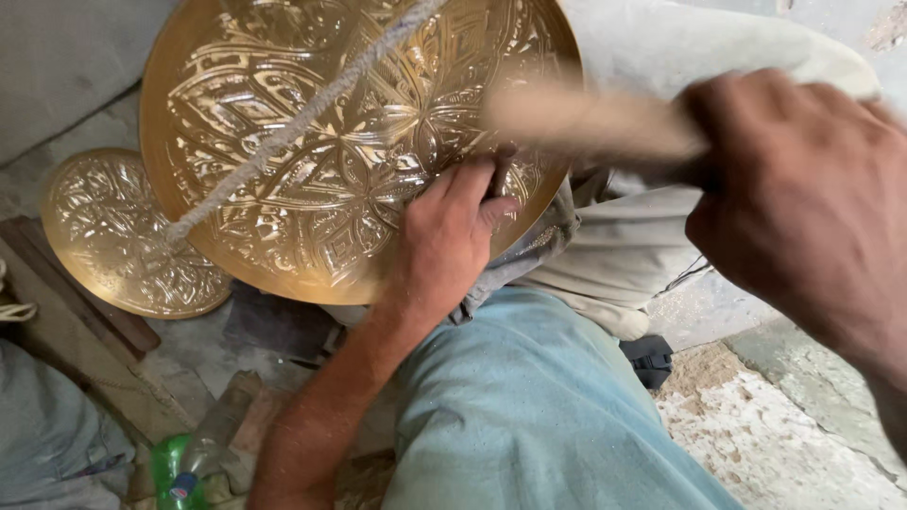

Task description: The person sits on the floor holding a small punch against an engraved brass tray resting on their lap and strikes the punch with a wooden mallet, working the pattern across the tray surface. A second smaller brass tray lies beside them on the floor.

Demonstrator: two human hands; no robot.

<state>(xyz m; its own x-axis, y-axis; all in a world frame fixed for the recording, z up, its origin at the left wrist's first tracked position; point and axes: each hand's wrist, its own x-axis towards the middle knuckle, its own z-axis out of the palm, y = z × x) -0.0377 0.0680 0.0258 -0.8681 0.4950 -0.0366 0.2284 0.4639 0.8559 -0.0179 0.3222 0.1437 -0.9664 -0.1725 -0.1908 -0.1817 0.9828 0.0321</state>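
Left hand (452, 231) pinching chisel (501, 175) against engraved brass tray (312, 142), near lower-right rim. Right hand (803, 198) gripping blurred wooden mallet (586, 123). Best struck squarely, chisel steady.

— Where does everything sit around the large engraved tray (321, 132)?

— The tray rests tilted on the person's knee (529, 416). The left hand (453, 231) lies on the tray's lower right part, fingers on a small tool (501, 175) held against its face. The right hand (803, 198) is to the right of the tray, gripping a wooden handle (586, 123) that reaches over the tray's right edge.

— And the rope?

— A rope (302, 118) runs slantwise across the tray's face. A smaller engraved tray (118, 236) lies lower left of the large tray, on the floor (784, 434). A plastic bottle (184, 467) lies well below the tray.
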